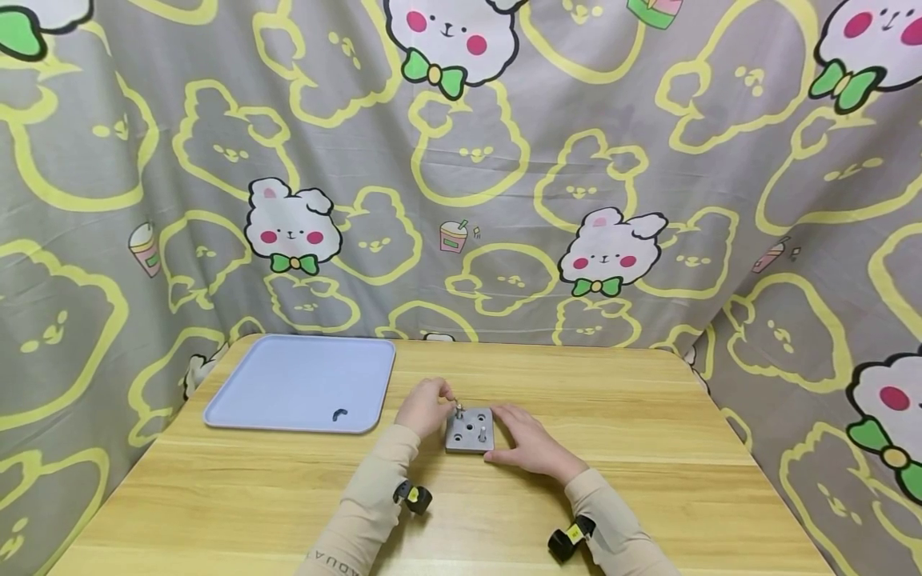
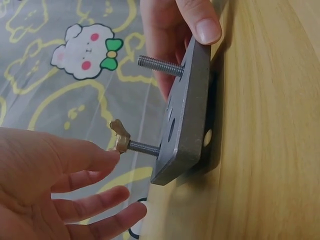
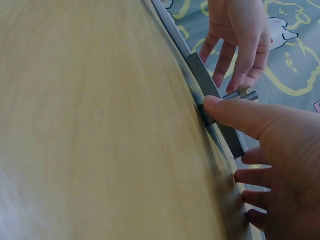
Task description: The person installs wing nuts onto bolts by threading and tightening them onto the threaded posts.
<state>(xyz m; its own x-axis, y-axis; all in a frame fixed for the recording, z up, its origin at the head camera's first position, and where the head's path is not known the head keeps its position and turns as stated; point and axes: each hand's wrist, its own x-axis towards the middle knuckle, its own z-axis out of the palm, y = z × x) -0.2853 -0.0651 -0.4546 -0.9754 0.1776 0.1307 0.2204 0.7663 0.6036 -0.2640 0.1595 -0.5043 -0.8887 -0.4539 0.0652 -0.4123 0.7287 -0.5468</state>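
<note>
A square grey metal plate (image 1: 471, 418) with several holes lies on the table, and two threaded studs stand up from it. On the stud at its far left corner sits a brass-coloured wing nut (image 2: 121, 142), near the stud's top. My left hand (image 1: 425, 408) pinches this wing nut between thumb and index finger, with its other fingers spread loosely. The second stud (image 2: 160, 65) is bare. My right hand (image 1: 533, 446) holds the plate from the right, thumb at the near edge and fingers at the far edge.
A light blue tray (image 1: 302, 376) stands at the table's back left, with a small dark curved piece (image 1: 340, 414) in it. A grey patterned curtain (image 1: 504, 184) hangs behind and beside the wooden table (image 1: 648, 416). Each wrist wears a black camera strap.
</note>
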